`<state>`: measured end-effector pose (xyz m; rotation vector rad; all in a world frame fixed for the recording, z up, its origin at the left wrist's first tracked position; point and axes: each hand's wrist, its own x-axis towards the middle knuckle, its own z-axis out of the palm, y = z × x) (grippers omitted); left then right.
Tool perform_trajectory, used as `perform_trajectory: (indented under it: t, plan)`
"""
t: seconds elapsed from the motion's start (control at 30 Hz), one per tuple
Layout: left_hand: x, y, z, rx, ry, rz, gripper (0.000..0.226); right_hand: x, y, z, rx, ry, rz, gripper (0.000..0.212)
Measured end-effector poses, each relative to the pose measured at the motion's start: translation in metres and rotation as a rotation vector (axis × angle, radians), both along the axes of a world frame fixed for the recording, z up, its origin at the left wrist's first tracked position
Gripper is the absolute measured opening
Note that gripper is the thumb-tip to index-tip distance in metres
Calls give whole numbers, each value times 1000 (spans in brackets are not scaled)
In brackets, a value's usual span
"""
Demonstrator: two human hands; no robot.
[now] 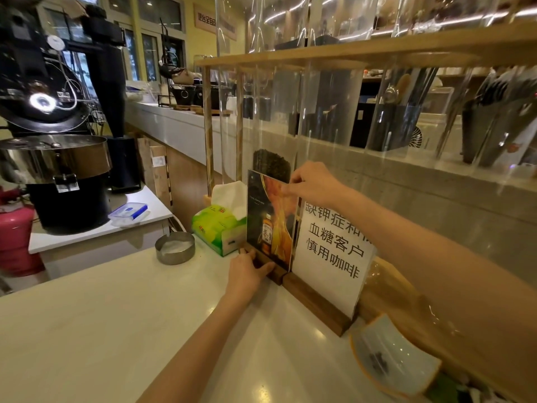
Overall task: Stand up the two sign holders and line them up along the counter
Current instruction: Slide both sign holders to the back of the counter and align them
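Two sign holders stand upright side by side on the white counter point(122, 330), each an acrylic panel in a dark wooden base. The left holder point(268, 225) shows an orange bottle poster. My right hand point(312, 184) pinches its top right corner. My left hand point(247, 274) grips its wooden base at the front. The right holder point(328, 257) carries a white sheet with black Chinese characters; its base point(316, 305) butts end to end against the left one. My right forearm crosses over its top.
A green tissue box point(218, 228) and a round metal tin point(175, 248) sit left of the holders. Behind them rises a wooden rack of tall clear tubes point(261, 117). A pale dish point(392, 359) lies at the right. A coffee roaster point(55, 158) stands far left.
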<state>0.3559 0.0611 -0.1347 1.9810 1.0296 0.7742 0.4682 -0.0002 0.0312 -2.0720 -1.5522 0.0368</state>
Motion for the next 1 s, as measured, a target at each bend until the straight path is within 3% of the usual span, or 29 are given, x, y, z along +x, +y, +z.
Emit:
perform_trajectory:
  t: [0.17,0.3,0.5,0.63,0.87,1.0]
  plan:
    - [4,-1,1,11,54,-23,20,1,1,0,8,18,-22,27]
    - [4,-4,3,10,93,-24,42,2,0,0,14,43,-44,25]
    - [8,-2,-3,27,87,-45,21,2,2,0,7,16,-76,25]
    - [9,-5,-4,70,131,-49,23,1,2,1,4,-4,-74,29]
    - [2,-20,-2,239,197,-160,33,-2,-15,21,-193,-160,-55,50]
    - [-3,-38,-2,357,251,-273,27,1,-51,22,-121,-110,-51,43]
